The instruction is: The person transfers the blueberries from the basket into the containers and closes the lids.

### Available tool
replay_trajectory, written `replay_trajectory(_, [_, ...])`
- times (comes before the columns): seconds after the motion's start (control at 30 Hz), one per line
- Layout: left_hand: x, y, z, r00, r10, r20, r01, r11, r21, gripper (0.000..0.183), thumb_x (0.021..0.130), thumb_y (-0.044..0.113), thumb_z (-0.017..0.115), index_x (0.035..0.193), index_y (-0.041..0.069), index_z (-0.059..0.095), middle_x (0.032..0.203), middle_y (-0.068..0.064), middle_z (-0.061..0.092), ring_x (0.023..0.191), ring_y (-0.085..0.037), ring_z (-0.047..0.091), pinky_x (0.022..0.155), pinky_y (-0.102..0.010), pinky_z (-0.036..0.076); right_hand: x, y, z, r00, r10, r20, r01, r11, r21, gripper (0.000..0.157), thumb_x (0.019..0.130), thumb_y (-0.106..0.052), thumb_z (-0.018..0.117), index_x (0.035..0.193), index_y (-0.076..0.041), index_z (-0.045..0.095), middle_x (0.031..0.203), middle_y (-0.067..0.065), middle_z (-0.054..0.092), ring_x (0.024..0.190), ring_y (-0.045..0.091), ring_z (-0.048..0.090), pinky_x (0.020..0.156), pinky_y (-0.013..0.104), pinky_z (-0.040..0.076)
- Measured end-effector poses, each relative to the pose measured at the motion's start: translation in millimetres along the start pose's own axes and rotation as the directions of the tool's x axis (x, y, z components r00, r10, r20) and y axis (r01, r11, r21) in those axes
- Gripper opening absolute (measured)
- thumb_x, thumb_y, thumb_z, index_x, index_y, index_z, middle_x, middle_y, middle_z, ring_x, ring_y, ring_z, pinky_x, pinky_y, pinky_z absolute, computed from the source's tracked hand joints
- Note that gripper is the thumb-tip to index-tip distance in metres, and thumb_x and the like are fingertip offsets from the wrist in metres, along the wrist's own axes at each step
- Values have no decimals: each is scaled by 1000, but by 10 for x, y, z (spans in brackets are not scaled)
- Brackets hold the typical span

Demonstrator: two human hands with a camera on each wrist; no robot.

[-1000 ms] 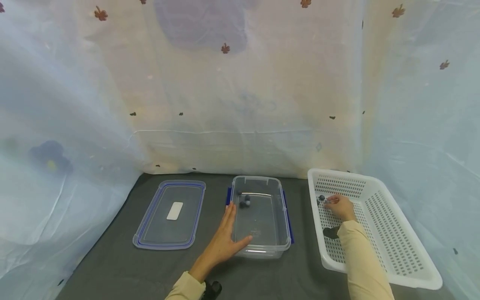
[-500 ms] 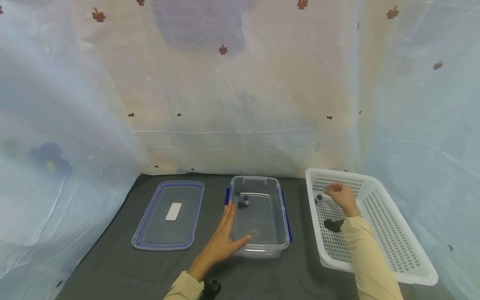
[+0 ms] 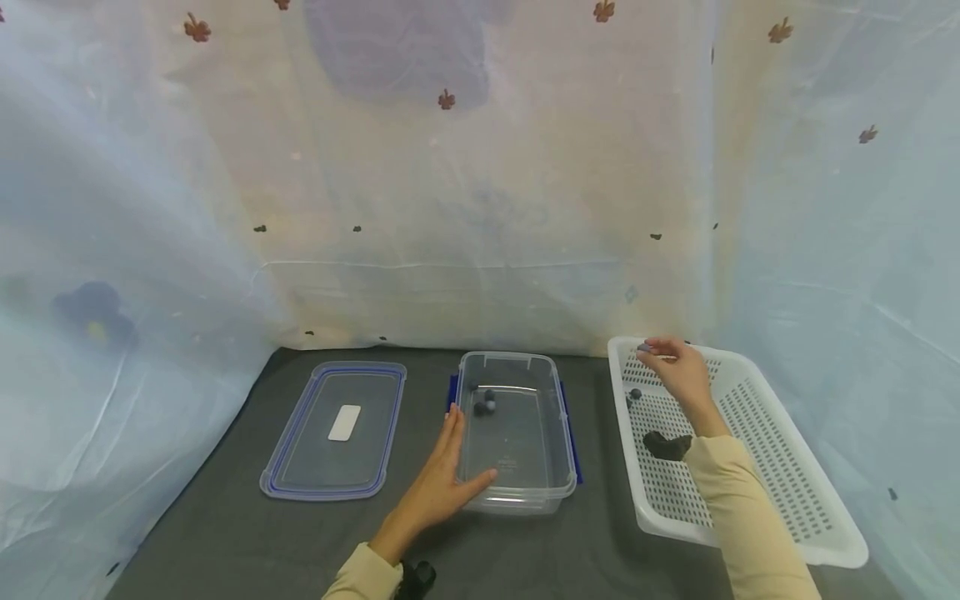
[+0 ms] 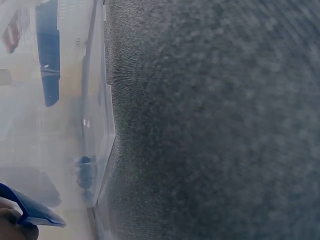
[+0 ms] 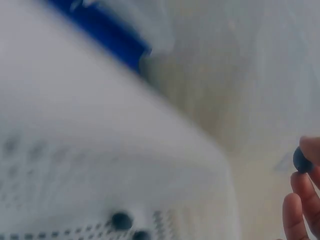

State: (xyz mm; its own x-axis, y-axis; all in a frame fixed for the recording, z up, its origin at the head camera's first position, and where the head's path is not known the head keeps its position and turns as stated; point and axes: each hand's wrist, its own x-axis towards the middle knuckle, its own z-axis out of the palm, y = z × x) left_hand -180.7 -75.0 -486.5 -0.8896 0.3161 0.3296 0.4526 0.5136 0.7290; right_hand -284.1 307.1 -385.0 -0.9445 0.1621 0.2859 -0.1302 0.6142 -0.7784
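My right hand (image 3: 681, 375) pinches a blueberry (image 5: 301, 161) between thumb and fingertips, raised over the far left part of the white perforated basket (image 3: 675, 527). Below it, two blueberries (image 5: 121, 220) lie in the basket near its left wall. My left hand (image 3: 437, 490) rests against the left side of a clear plastic container (image 3: 517, 454), fingers straight and thumb spread over the near rim. Several blueberries (image 3: 485, 407) sit inside that container. In the left wrist view, fingertips (image 4: 15, 225) show by a blue latch (image 4: 37, 212).
A clear lid (image 3: 360, 467) with a blue seal and a white label (image 3: 345, 422) lies flat on the dark cloth (image 3: 225, 517) to the left. Blue latches (image 3: 572, 433) hang at the container's sides. A patterned curtain (image 3: 450, 308) closes off the back and both sides.
My right hand has lifted away from the basket floor with a blueberry and moved toward the far left rim. The left hand stays at the container.
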Motion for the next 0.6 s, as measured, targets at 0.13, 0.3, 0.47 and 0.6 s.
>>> replay_trajectory(0.13, [19,6,-3,1000,13,-2,-13,1000,21,101,87,48,67,153,-3,10,160,-18,0,144,-36,4,110,-57,17,-25,-255,34,999,1,35,-3,998,61,43,94,-29,66,125,0,59,115,20,60,111,36,56,81,38,45])
replay_trajectory(0.3, [30,-1,0,1000,16,-2,-16,999,30,102,86,50,67,154,0,9,161,-15,-1,145,-37,2,110,-58,16,-48,-531,136,995,-6,96,-8,989,146,45,94,-30,66,127,0,58,117,18,57,110,30,53,83,35,43])
replay_trajectory(0.47, [28,-11,9,1000,2,7,-3,1000,22,103,86,51,67,154,2,8,161,-13,0,145,-36,2,110,-59,15,-94,-754,303,986,-48,158,13,977,214,43,94,-26,66,127,1,57,115,17,57,109,28,54,81,34,43])
replay_trajectory(0.6, [26,-20,19,1000,15,4,-15,1000,14,103,86,50,68,154,1,9,161,-14,0,144,-39,3,109,-60,16,-107,-885,499,976,-83,202,30,967,252,40,93,-22,67,124,2,59,113,16,58,110,31,56,83,38,45])
